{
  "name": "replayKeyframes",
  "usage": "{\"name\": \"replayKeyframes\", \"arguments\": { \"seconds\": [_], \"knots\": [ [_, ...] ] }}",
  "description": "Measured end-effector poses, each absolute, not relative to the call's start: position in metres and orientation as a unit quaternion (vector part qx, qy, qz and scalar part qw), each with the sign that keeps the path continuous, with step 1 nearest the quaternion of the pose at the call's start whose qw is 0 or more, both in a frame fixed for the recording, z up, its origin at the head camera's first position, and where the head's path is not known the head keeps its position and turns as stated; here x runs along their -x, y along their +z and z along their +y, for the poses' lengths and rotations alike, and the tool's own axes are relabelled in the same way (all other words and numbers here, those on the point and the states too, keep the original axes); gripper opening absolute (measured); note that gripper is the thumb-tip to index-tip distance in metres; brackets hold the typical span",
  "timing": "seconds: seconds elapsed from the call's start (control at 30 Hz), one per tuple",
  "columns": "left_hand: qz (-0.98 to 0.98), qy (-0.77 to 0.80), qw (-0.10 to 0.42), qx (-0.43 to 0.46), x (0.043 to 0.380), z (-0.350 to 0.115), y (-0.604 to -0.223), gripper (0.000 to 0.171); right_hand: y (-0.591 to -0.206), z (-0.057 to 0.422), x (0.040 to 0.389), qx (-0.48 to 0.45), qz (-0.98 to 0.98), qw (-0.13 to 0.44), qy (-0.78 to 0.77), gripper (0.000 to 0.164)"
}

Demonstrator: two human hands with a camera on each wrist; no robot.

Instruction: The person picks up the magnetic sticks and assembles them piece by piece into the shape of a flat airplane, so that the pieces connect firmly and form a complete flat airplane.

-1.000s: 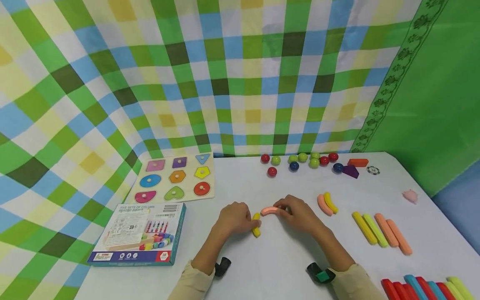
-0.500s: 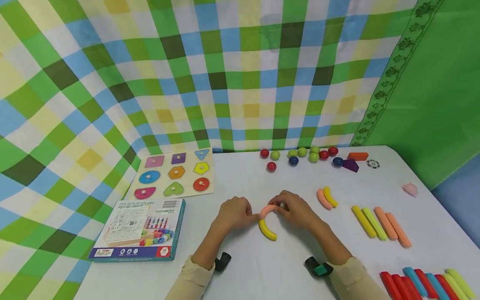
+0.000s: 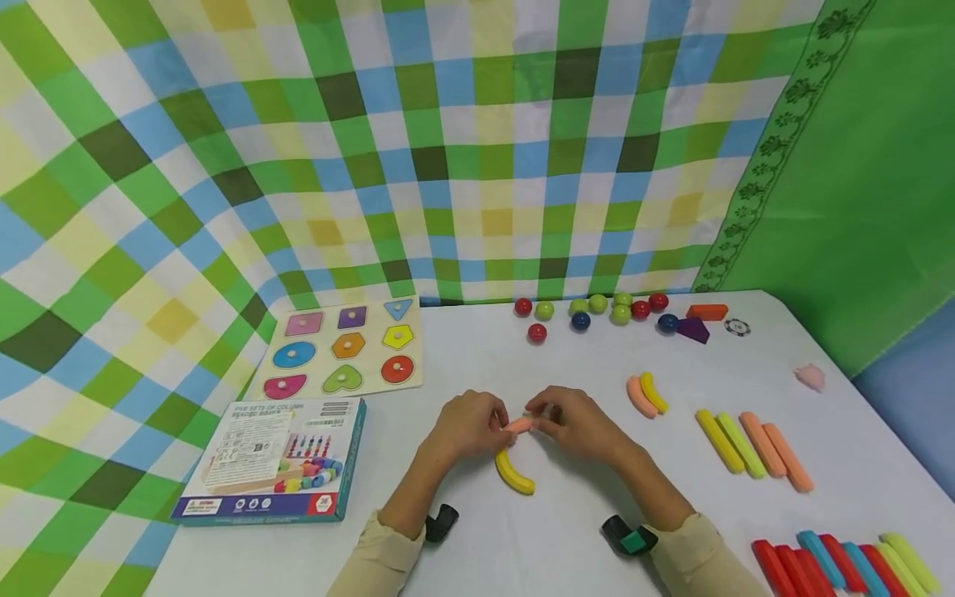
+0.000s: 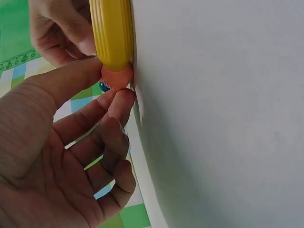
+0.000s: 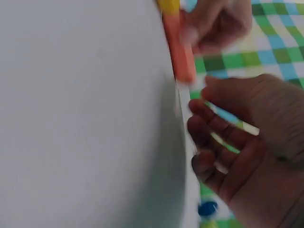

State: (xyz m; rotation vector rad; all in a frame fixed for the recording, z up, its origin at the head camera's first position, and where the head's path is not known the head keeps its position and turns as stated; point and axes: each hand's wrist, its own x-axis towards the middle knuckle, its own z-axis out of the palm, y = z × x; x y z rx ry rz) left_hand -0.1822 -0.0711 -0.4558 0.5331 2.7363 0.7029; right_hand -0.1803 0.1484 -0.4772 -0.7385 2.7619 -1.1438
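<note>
My left hand (image 3: 468, 424) pinches a curved orange modelling clay stick (image 3: 519, 425) between thumb and fingers. Below it, a curved yellow modelling clay stick (image 3: 515, 475) lies on the white table. In the left wrist view, the ridged yellow stick (image 4: 111, 33) meets the end of the orange stick (image 4: 117, 78), which the left hand (image 4: 71, 142) holds. My right hand (image 3: 574, 423) is at the other end of the orange piece. The right wrist view shows the right hand (image 5: 242, 137) loosely bent, its fingertips just apart from the orange stick (image 5: 182, 52).
Two short curved sticks (image 3: 642, 396) and several straight ones (image 3: 753, 444) lie right. A row of coloured sticks (image 3: 843, 564) is at the near right. Beads (image 3: 598, 303) stand along the back. A shape puzzle board (image 3: 345, 347) and a boxed set (image 3: 269, 460) occupy the left.
The left hand went from holding the yellow stick to pinching the orange one, now beside the yellow stick's upper end. The right hand has shifted left and let go of the orange stick.
</note>
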Motion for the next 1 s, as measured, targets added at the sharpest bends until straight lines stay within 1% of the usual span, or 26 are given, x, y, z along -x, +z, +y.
{"name": "replayKeyframes", "arguments": {
  "seconds": [0.13,0.23,0.33,0.4,0.5,0.53,0.7,0.8,0.9,1.0],
  "knots": [
    [0.949,0.227,0.138,-0.171,0.181,-0.072,-0.455,0.02,-0.456,0.174,0.18,0.179,0.919,0.008,-0.351,0.021],
    [0.949,0.226,0.143,-0.167,0.181,-0.074,-0.454,0.02,-0.435,0.201,0.173,0.129,0.932,-0.014,-0.338,0.021],
    [0.947,0.232,0.144,-0.169,0.181,-0.074,-0.454,0.019,-0.415,0.23,0.154,0.084,0.944,-0.035,-0.317,0.02],
    [0.946,0.232,0.146,-0.172,0.181,-0.074,-0.455,0.019,-0.406,0.251,0.134,0.05,0.953,-0.035,-0.296,0.021],
    [0.945,0.233,0.146,-0.175,0.182,-0.075,-0.456,0.018,-0.404,0.281,0.101,0.008,0.966,-0.011,-0.259,0.024],
    [0.945,0.234,0.146,-0.176,0.182,-0.075,-0.456,0.018,-0.407,0.291,0.09,-0.003,0.969,0.005,-0.247,0.025],
    [0.944,0.236,0.147,-0.176,0.183,-0.076,-0.456,0.018,-0.431,0.33,0.044,-0.054,0.972,0.117,-0.197,0.025],
    [0.945,0.235,0.143,-0.176,0.183,-0.076,-0.456,0.018,-0.446,0.34,0.026,-0.072,0.964,0.173,-0.188,0.033],
    [0.946,0.234,0.142,-0.176,0.182,-0.076,-0.457,0.018,-0.456,0.342,0.015,-0.08,0.961,0.197,-0.179,0.043],
    [0.945,0.236,0.145,-0.174,0.181,-0.076,-0.456,0.018,-0.462,0.341,0.01,-0.088,0.96,0.202,-0.171,0.049]
  ]
}}
